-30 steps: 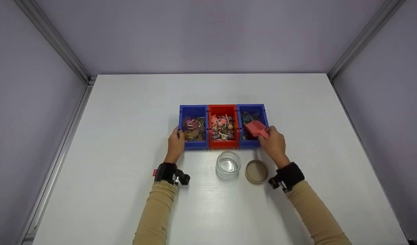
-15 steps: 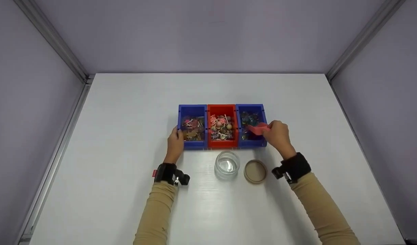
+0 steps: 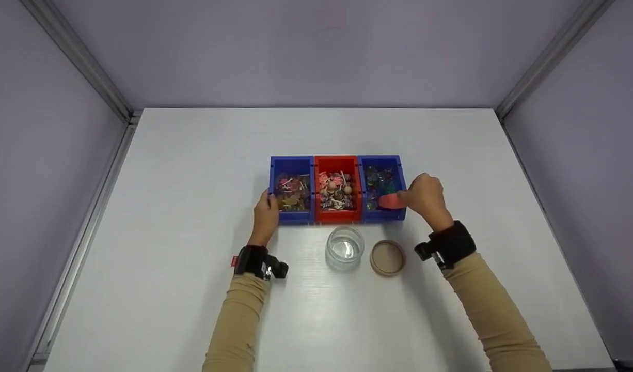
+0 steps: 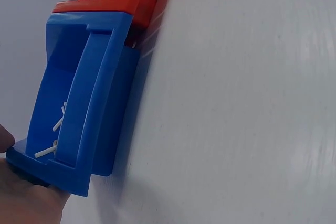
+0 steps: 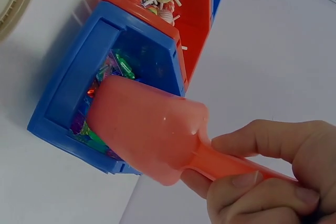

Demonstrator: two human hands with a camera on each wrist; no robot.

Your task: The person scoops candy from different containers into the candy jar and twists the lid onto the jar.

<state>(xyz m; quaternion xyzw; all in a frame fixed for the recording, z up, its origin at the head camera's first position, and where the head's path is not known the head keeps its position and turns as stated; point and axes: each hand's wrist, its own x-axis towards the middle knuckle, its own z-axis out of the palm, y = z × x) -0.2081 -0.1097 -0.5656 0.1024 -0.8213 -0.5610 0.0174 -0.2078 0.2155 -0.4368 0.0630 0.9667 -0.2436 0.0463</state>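
My right hand (image 3: 427, 200) holds a pink scoop (image 5: 144, 124) by its handle, with the thumb along one side and the fingers curled beneath. The scoop is tipped with its rounded underside toward the right wrist camera, and its front end dips into the right blue bin (image 5: 73, 77). Small shiny coloured pieces (image 5: 123, 66) lie around the scoop's tip; what it contains is hidden. My left hand (image 3: 265, 218) grips the outer side rim of the left blue bin (image 4: 97, 98). Inside that bin are mixed small pieces, some with white sticks.
Between the blue bins sits a red bin (image 3: 337, 164) of miniature lollipops. An open glass jar (image 3: 345, 249) stands in front of it, with a round beige lid (image 3: 388, 258) to the right. All rest on a white table (image 3: 167, 206) enclosed by grey walls.
My right hand has moved slightly right and away from me, turning the scoop from facing upward to tipped over inside the right blue bin. The left hand keeps its place on the left bin.
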